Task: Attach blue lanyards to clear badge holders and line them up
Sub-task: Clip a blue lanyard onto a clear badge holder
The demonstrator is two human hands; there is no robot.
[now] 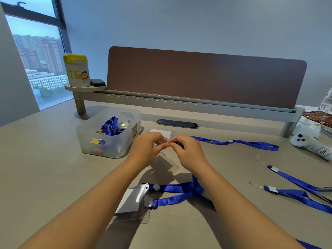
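Office workstation, high-rise building. Evidence: pale wood-grain desk (pixel 45 159) with oval cable grommet (pixel 177 124) set into far centre; brown privacy divider panel (pixel 204 79) along far edge, mounted above grey raised shelf rail (pixel 179 102) on cylindrical legs. Tall window (pixel 38 56) far left, overlooking apartment towers and lower rooftops from height. Plain grey wall (pixel 197 24) behind. Translucent storage bin (pixel 107 137) of blue lanyards and small supplies, left of centre. Yellow-lidded canister (pixel 76 71) on shelf end, far left.
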